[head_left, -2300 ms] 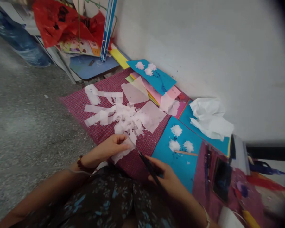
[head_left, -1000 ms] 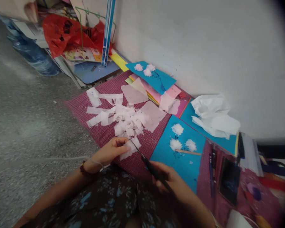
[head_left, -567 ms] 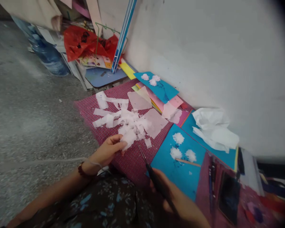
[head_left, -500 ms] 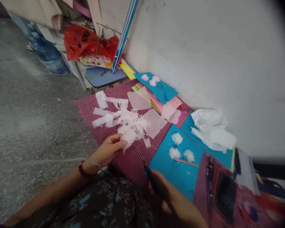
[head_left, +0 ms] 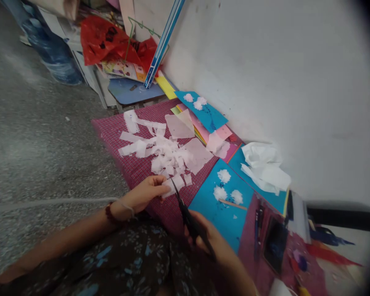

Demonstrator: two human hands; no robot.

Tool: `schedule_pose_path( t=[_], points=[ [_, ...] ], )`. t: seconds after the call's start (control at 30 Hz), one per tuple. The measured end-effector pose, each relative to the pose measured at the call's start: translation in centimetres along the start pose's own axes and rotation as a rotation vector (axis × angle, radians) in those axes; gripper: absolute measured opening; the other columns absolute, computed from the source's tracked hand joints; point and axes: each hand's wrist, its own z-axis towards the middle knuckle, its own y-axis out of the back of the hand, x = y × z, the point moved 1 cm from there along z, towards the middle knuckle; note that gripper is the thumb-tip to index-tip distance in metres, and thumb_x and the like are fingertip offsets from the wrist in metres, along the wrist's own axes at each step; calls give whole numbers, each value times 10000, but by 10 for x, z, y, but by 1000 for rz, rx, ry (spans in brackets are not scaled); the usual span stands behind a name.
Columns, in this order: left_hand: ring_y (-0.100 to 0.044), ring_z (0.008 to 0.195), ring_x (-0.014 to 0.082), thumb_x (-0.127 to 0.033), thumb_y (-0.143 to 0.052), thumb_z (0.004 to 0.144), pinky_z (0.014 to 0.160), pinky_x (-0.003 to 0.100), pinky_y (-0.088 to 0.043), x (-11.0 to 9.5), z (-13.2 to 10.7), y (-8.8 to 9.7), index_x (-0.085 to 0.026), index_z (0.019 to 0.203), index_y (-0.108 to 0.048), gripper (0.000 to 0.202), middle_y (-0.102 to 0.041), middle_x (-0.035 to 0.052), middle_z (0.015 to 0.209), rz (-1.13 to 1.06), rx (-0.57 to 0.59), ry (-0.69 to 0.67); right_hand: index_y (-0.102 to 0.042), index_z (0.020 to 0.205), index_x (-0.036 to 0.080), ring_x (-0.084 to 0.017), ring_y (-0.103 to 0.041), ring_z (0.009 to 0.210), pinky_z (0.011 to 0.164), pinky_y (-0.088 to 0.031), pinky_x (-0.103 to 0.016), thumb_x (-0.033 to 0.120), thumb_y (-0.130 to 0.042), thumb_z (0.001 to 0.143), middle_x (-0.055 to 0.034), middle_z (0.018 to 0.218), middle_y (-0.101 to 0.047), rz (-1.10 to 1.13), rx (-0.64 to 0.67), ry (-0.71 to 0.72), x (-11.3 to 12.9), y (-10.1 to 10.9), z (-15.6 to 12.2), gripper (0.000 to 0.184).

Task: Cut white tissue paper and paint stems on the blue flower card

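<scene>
Between the thumb and fingers of my left hand (head_left: pixel 151 190) is a small piece of white tissue paper (head_left: pixel 176 183). Black-handled scissors (head_left: pixel 189 222) are gripped in my right hand (head_left: pixel 208 236), their blades across the tissue piece close to my left fingertips. Just beyond lies a loose pile of white tissue strips and scraps (head_left: pixel 169 154) on a red checked cloth (head_left: pixel 111 127). To the right, a blue sheet (head_left: pixel 203 197) bears white fluffy paper tufts (head_left: pixel 220 193) and a thin brown stick (head_left: pixel 233 204).
Another blue sheet with pale tufts (head_left: pixel 200 102) rests on coloured papers by the wall. Crumpled white tissue (head_left: pixel 265 164) lies at right, near a dark phone (head_left: pixel 276 244) and pens (head_left: pixel 259 222). A red plastic bag (head_left: pixel 111 41) and a long blue box (head_left: pixel 165 43) stand behind.
My right hand has brought the scissors up to the tissue piece, and the blades now cross it. My left hand still holds the piece, now lower and turned flatter. The view has shifted slightly.
</scene>
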Motion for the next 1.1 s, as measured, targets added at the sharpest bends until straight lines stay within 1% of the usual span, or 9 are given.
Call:
schedule_pose_path(
  t=[0.1, 0.27, 0.43, 0.5, 0.6, 0.77, 0.9, 1.0, 1.1],
  points=[
    [-458, 512, 58, -322, -763, 621, 501, 182, -389, 1, 0, 1, -143, 653, -592, 250, -539, -46, 601, 11, 10, -11, -562, 1328, 194, -135, -485, 685, 594, -342, -273, 747, -773, 634, -18, 868, -581, 19, -54, 0, 1, -4, -2, 912],
    [-467, 509, 60, -326, -771, 623, 496, 182, -413, 3, 1, 1, -137, 657, -599, 257, -542, -42, 594, -1, 30, -29, -606, 1265, 192, -114, -440, 613, 567, -317, -267, 773, -730, 661, 12, 776, -547, 24, -152, 44, 4, -15, -7, 847],
    [-532, 498, 86, -375, -779, 620, 496, 216, -465, 0, 0, 5, -150, 757, -611, 312, -606, -21, 651, -74, 40, 34, -599, 1241, 190, -100, -421, 553, 533, -323, -257, 728, -705, 731, 24, 756, -524, -59, -193, 6, 8, -12, -6, 749],
    [-531, 490, 84, -346, -776, 618, 498, 211, -457, -2, -1, 7, -154, 727, -598, 284, -608, -22, 626, -40, 43, 37, -570, 1276, 199, -118, -456, 611, 566, -347, -264, 742, -697, 732, 9, 804, -537, -68, -160, 7, 9, -9, -7, 779],
    [-509, 492, 69, -307, -765, 631, 504, 189, -414, -5, -2, 9, -153, 655, -584, 239, -592, -25, 583, 24, 38, -15, -521, 1338, 221, -162, -493, 761, 656, -388, -290, 790, -689, 695, -29, 923, -555, -33, -76, 47, 7, -4, -11, 875],
    [-488, 508, 67, -312, -790, 621, 526, 198, -391, -7, 0, 13, -169, 699, -604, 246, -580, -49, 594, -45, -52, -132, -468, 1401, 255, -200, -510, 891, 793, -401, -338, 749, -714, 709, -60, 1065, -558, -6, -34, 9, -4, 1, -21, 886],
    [-485, 512, 70, -320, -778, 635, 533, 204, -376, -5, 1, 14, -170, 685, -611, 230, -577, -47, 591, -13, -25, -144, -472, 1400, 246, -192, -485, 859, 766, -384, -338, 742, -742, 683, -55, 1037, -544, 10, 10, -27, -8, -2, -18, 913],
    [-468, 513, 67, -333, -763, 649, 535, 202, -357, -3, 0, 11, -161, 649, -609, 231, -557, -47, 577, 58, 31, -120, -499, 1377, 237, -174, -463, 811, 717, -364, -318, 760, -739, 669, -41, 992, -533, 18, 28, -8, -4, -7, -12, 912],
    [-457, 514, 70, -372, -760, 657, 535, 203, -351, -2, 0, 7, -165, 653, -588, 270, -530, -57, 571, 88, 36, -94, -507, 1374, 231, -170, -462, 802, 696, -356, -306, 765, -723, 684, -36, 964, -540, -1, -3, 15, 4, -14, -10, 899]
  ],
)
